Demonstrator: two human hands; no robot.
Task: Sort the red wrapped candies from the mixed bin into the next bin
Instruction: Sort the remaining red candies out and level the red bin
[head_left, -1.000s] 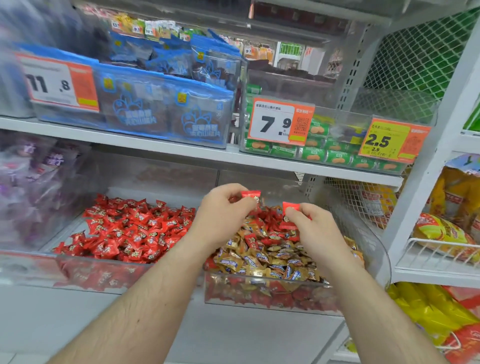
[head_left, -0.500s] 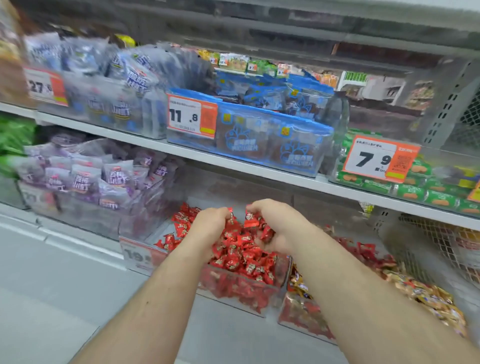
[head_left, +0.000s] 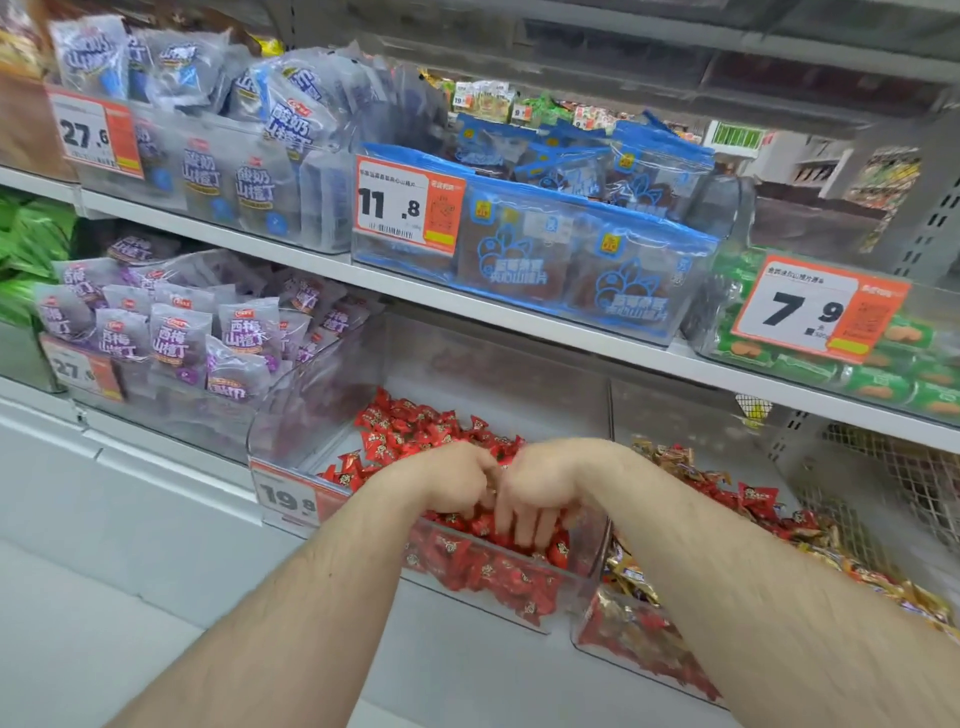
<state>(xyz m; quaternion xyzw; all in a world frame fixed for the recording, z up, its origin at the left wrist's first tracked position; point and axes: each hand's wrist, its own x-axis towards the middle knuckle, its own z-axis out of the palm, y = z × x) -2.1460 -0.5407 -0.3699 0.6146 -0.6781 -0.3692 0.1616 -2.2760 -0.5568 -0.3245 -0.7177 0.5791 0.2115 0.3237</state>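
Observation:
A clear bin (head_left: 291, 415) on the lower shelf holds a pile of red wrapped candies (head_left: 415, 426). To its right stands the mixed bin (head_left: 583, 616), with red and gold wrapped candies (head_left: 753, 499) heaped together. Both of my hands are low over the front of the red bin, side by side and touching. My right hand (head_left: 545, 483) points its straight fingers down into the red candies. On my left hand (head_left: 452, 480) the fingers bend downward and their tips are hidden, so I cannot see whether it holds a candy.
A 19.8 price tag (head_left: 291, 499) is on the red bin's front. Purple snack bags (head_left: 176, 338) fill the bin to the left. The shelf edge (head_left: 467, 306) above carries blue packs (head_left: 571, 249) and green packs (head_left: 883, 374). Wire mesh (head_left: 883, 483) stands at the right.
Each hand pinched a red candy over the mixed bin a second ago. Both hands then moved left over the red bin and have dropped to its front; the right fingers are now straight.

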